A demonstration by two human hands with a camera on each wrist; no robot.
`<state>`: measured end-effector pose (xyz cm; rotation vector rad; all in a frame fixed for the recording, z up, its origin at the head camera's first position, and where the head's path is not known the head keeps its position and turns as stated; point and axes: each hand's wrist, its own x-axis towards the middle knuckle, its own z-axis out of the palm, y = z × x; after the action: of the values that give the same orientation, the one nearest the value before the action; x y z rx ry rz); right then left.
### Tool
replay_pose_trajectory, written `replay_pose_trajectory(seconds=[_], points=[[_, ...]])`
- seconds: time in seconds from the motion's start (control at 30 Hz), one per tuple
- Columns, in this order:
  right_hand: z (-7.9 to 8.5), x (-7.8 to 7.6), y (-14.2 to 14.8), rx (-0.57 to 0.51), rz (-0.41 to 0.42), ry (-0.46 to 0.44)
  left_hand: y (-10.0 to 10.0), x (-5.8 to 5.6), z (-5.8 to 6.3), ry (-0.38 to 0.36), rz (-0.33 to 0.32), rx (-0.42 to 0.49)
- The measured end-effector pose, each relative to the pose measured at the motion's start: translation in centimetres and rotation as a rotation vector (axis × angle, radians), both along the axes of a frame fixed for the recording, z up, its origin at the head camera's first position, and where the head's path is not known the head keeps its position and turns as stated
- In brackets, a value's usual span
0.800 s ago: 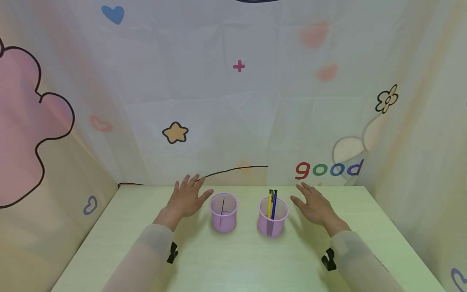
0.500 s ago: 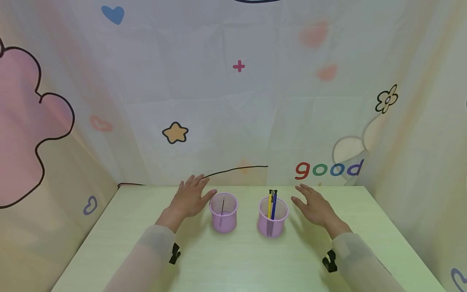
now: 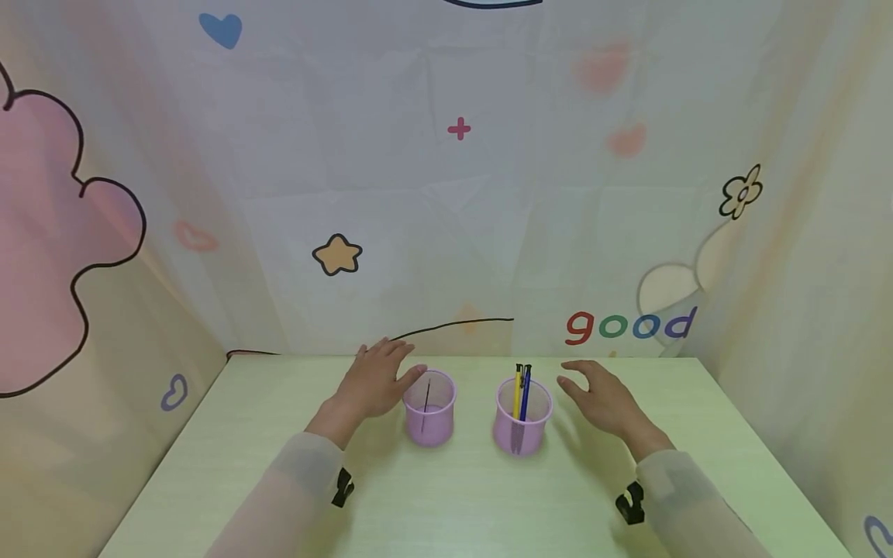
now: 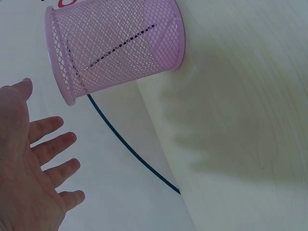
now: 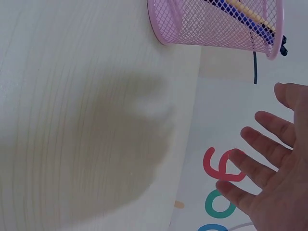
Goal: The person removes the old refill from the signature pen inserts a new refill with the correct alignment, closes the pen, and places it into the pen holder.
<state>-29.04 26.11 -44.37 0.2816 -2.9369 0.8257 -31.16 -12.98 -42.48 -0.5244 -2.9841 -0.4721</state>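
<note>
Pink mesh formed two round upright cups, a left cup (image 3: pixel 430 426) and a right cup (image 3: pixel 518 440), apart on the pale wood-grained table (image 3: pixel 446 496), short of its straight far edge. My left hand (image 3: pixel 373 385), fingers extended, gripped nothing just beside the left cup; my right hand (image 3: pixel 607 401), equally unoccupied, hovered near the other. One yellow pen (image 3: pixel 517 394) and one blue pen (image 3: pixel 525 394) stood in the right cup. Multicoloured lettering (image 3: pixel 634 325) behind read "good".

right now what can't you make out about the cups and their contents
Head: what the dark line in the left cup is, too thin to tell; part of that cup's rim, behind the left hand.
Left wrist: one side of that cup, cut by the top edge.
Right wrist: lower ends of the pens, likewise cut.
</note>
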Motion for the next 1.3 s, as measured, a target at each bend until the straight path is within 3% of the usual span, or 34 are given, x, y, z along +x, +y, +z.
replay_pose_trajectory(seconds=[0.5, 0.87, 1.3], points=[[0.3, 0.3, -0.2, -0.054, -0.001, -0.002, 2.2, -0.1, -0.2, 0.071, -0.064, 0.045], [0.4, 0.1, -0.5, -0.121, 0.010, 0.040, 3.9, 0.5, 0.4, 0.068, -0.093, 0.083], [0.4, 0.0, -1.2, -0.189, 0.017, 0.001, 5.4, 0.5, -0.1, 0.089, -0.135, 0.095]])
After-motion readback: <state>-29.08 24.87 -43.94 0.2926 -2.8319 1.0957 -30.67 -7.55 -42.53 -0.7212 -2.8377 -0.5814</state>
